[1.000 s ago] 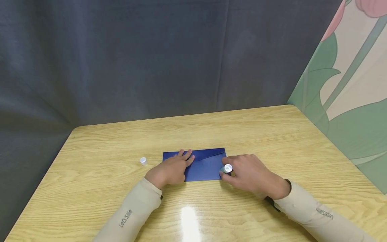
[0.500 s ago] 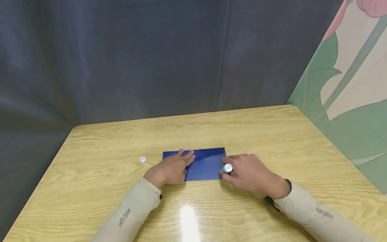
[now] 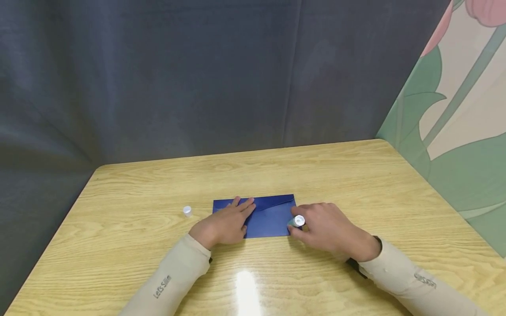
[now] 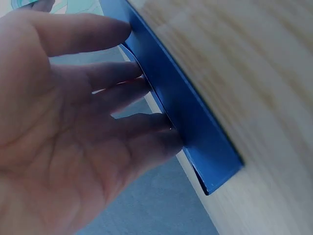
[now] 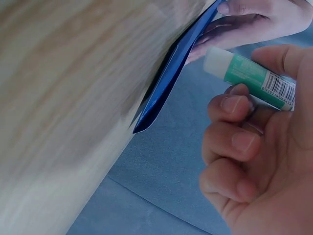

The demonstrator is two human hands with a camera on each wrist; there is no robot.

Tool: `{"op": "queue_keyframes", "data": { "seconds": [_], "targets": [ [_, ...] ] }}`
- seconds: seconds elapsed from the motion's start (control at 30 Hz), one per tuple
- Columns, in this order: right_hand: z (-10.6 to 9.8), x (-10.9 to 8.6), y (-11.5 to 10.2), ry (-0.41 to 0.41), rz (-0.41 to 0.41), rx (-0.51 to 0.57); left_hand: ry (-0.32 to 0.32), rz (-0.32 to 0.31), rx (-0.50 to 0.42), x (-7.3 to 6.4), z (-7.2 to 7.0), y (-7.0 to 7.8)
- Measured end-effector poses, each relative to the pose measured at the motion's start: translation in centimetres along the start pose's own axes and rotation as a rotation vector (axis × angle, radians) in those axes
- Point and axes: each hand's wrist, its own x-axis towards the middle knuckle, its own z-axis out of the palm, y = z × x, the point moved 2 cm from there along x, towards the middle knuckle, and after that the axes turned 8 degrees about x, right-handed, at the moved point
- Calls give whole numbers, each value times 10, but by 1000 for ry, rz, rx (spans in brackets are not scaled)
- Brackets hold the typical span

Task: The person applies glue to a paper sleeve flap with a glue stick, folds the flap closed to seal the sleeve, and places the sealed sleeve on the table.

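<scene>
A dark blue envelope [image 3: 269, 224] lies on the table with its flap folded over along the far side. My left hand [image 3: 225, 225] rests on its left half, fingers extended across the flap. In the left wrist view, fingertips meet the face of the envelope [image 4: 182, 108]. At the envelope's right edge, my right hand [image 3: 331, 229] holds a glue stick [image 3: 298, 220] between thumb and curled fingers. The right wrist view shows the green-labelled glue stick [image 5: 259, 81] with its white end toward the envelope and apart from it.
A small white cap [image 3: 187, 211] stands on the wooden table [image 3: 158, 184], left of the envelope. Behind the table hangs a dark curtain [image 3: 197, 79]. A wall with a tulip pattern [image 3: 466, 145] borders the right side.
The spread fingers of my left hand have drawn slightly closer together on the envelope. My right hand, the glue stick and the cap stay essentially in place.
</scene>
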Motion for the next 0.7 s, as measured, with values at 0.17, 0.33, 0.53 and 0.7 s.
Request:
{"op": "queue_keyframes", "data": {
  "seconds": [0.17,0.33,0.53,0.7],
  "targets": [
    [0,-1,-1,-7,4,-2,9,-12,14,1,-1,3],
    [0,-3,-2,-28,13,10,9,-14,66,1,-1,6],
    [-1,-2,-3,-32,22,17,2,19,87,2,-3,12],
    [0,-1,-3,-18,16,14,-43,55,28,4,-3,16]
  ]
}}
